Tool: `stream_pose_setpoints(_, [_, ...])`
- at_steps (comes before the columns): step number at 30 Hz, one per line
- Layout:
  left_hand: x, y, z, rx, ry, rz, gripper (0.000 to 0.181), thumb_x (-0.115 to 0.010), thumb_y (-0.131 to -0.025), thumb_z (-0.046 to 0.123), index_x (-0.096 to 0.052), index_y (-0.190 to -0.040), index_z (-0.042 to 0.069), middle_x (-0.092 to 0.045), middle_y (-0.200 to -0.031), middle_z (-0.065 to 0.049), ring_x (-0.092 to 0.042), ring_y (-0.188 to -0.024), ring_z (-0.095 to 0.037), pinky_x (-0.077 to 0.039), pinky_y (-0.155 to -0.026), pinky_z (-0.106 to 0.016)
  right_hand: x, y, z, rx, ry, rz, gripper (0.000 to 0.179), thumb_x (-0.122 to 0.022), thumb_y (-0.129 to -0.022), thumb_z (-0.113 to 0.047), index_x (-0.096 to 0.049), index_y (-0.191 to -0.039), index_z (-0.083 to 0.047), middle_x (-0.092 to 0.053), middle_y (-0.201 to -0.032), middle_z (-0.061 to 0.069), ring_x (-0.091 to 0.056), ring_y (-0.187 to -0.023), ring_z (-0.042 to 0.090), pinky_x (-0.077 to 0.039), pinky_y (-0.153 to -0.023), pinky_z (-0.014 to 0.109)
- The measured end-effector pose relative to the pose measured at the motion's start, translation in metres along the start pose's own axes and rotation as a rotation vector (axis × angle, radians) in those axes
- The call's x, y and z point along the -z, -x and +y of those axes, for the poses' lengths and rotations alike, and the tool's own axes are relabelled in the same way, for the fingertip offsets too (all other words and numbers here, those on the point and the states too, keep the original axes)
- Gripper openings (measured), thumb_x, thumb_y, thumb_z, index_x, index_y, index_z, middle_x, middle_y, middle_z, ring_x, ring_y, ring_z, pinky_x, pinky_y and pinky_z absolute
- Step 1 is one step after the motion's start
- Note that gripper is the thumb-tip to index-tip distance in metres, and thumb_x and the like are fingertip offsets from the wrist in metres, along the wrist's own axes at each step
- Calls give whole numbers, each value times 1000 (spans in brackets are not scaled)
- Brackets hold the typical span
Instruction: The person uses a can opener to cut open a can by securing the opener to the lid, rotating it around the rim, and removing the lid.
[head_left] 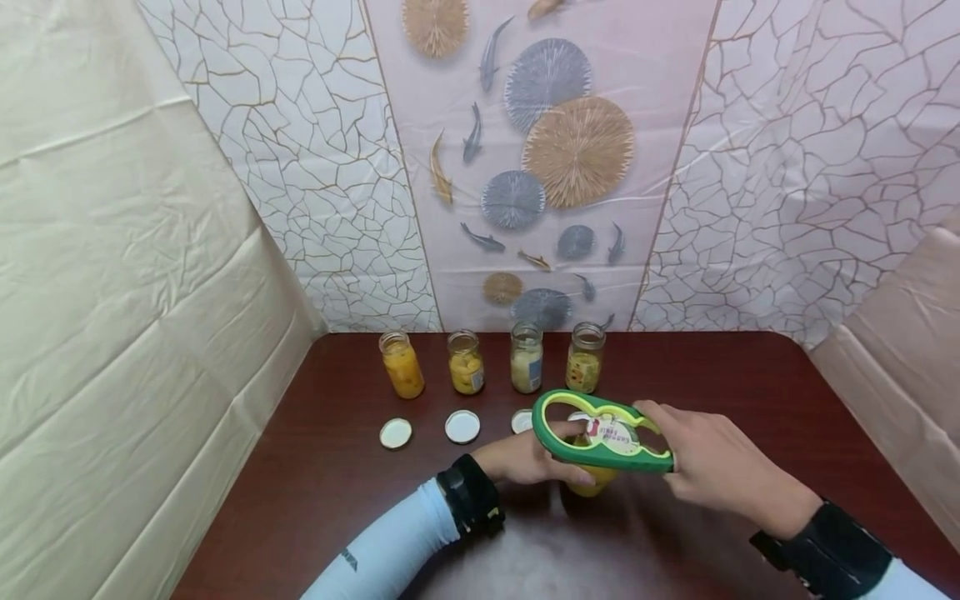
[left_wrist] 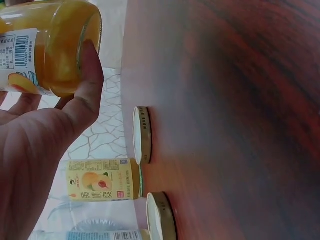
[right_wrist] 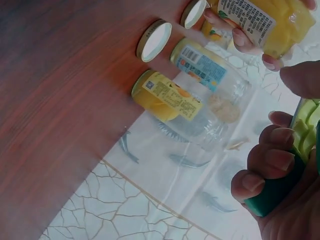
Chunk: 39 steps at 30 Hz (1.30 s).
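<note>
My left hand (head_left: 528, 457) grips a glass jar of yellow fruit (left_wrist: 60, 60), its thumb (left_wrist: 91, 70) at the base edge. The jar is raised off the table in the left wrist view. In my right hand (head_left: 708, 454) is a green jar opener (head_left: 600, 462) with a lime inner edge, fingers (right_wrist: 272, 162) curled around its handle end. The opener lies across the top of the held jar in the head view, covering most of it. A white printed disc (head_left: 611, 435) shows within the opener's frame.
Lidless jars of fruit stand along the table's back: an orange one (head_left: 403, 367), a yellow one (head_left: 467, 367), a pale one (head_left: 527, 362) and another yellow one (head_left: 583, 367). Loose lids (head_left: 462, 427) lie before them on the dark red table (head_left: 322, 500). Patterned cloth (head_left: 337, 167) hangs behind.
</note>
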<state>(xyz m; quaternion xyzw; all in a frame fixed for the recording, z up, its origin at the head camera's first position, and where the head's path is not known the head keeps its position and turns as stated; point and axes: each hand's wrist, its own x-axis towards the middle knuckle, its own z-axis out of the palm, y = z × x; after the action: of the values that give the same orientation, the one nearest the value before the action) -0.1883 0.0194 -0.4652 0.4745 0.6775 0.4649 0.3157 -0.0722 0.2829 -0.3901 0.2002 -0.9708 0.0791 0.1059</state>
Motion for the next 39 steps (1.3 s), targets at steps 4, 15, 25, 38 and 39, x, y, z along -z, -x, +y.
stream_pose_setpoints(4, [-3, -2, -1, 17, 19, -1, 53, -69, -105, 19, -52, -156, 18, -62, -151, 0, -57, -131, 4, -43, -115, -20, -3, 0, 6, 7, 4, 8, 75, -84, -67, -11, -60, -138, -11, -76, -100, 0, -43, -63, -2, -39, -56, 22])
stream_pose_setpoints(15, [-2, 17, -6, 16, 61, 81, 62, -71, -104, 18, -44, -160, 28, -58, -157, 0, -54, -144, -4, -49, -114, -24, 1, 12, 56, -190, -12, 69, 82, -84, -66, -9, -53, -141, -7, -73, -112, 14, -63, -81, 18, -49, -62, 34])
stream_pose_setpoints(25, [-2, 21, -3, 15, 61, 190, 58, -77, -101, 18, -53, -152, 28, -65, -146, -1, -63, -131, -2, -54, -108, -26, -5, 29, 85, -342, -6, 58, 83, -86, -70, -13, -48, -143, -1, -69, -116, 26, -64, -85, 29, -49, -62, 37])
stream_pose_setpoints(38, [-20, -41, 13, 50, -61, 358, 59, -84, -95, 29, -57, -147, 26, -70, -139, 4, -65, -129, -2, -55, -100, -18, -4, 46, 84, -330, 28, 161, 85, -87, -64, -11, -50, -140, -1, -70, -109, 24, -61, -75, 25, -42, -57, 33])
stream_pose_setpoints(39, [-20, -48, 14, 58, -76, 368, 58, -84, -94, 30, -58, -146, 27, -71, -137, 5, -66, -127, -1, -55, -100, -18, -5, 47, 84, -325, 30, 172, 85, -87, -64, -11, -50, -140, -2, -70, -109, 24, -61, -75, 25, -42, -57, 33])
